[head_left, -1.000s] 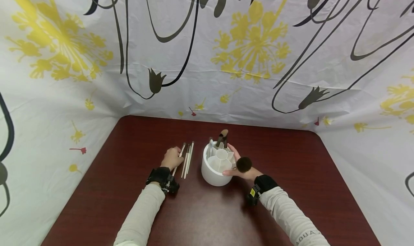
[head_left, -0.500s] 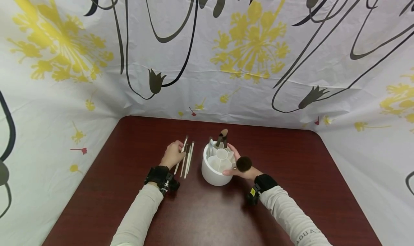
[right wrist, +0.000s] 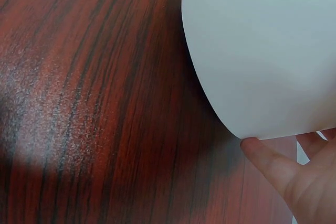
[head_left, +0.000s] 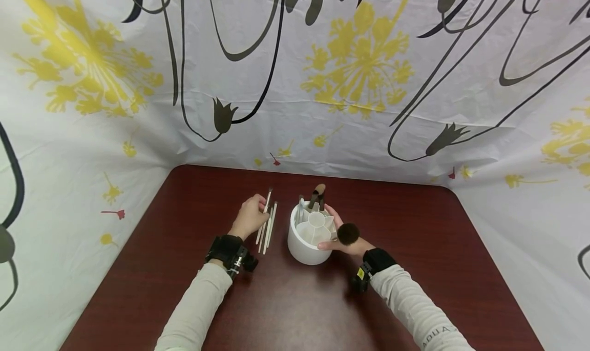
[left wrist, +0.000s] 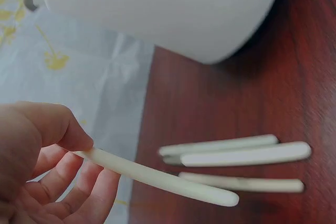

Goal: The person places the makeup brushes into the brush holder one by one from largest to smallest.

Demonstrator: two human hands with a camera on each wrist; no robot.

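My left hand pinches a slim makeup brush between thumb and fingers; in the left wrist view its pale handle is lifted above the table. Close beside that hand lie three more pale-handled makeup brushes, roughly side by side. To their right a round white brush holder with petal-shaped compartments stands upright. Around its right side curve the thumb and fingers of my right hand. Several brushes stand at the back of the holder, and a big dark fluffy brush head leans out over the right hand.
Everything rests on a dark red wood-grain table with rounded far corners. A white cloth printed with yellow and grey flowers hangs behind the table and along both sides.
The left hand has picked up a makeup brush from the left of the row and moved slightly up and right with it. The right hand and the holder stay in place.
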